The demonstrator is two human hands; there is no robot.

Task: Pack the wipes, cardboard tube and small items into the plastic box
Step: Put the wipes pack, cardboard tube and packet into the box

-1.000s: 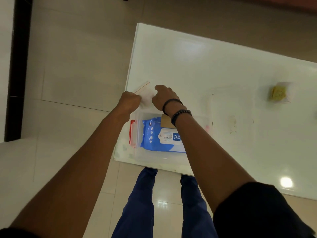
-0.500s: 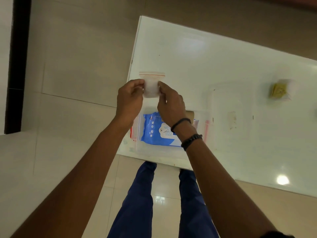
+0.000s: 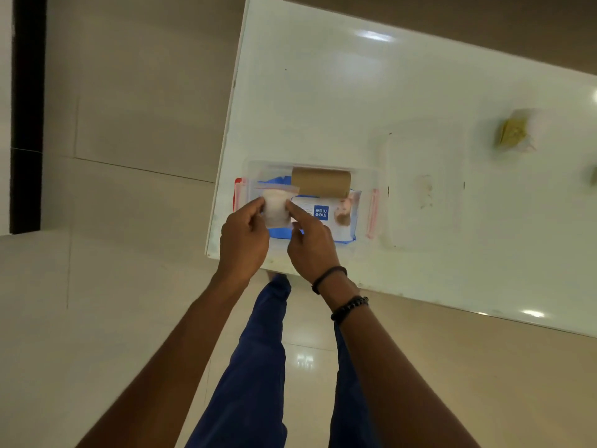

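A clear plastic box (image 3: 371,176) with red side clips stands at the near left corner of the white table (image 3: 355,108). Inside it lies a blue pack of wipes (image 3: 339,218) with a brown cardboard tube (image 3: 320,182) resting along its far side. Both hands hold a small clear zip bag (image 3: 275,206) over the left part of the box. My left hand (image 3: 244,237) pinches its left edge and my right hand (image 3: 310,244) pinches its right edge. What the bag contains is too pale to make out.
The box's clear lid (image 3: 426,182) lies flat on the table just right of the box. A yellow item in a clear wrapper (image 3: 513,132) sits further right, with another item cut off at the right edge (image 3: 593,176). The table edge is directly under my wrists.
Both hands lifted the small zip bag off the table beyond the box, then brought it back toward me and down over the box. The cardboard tube is now uncovered.
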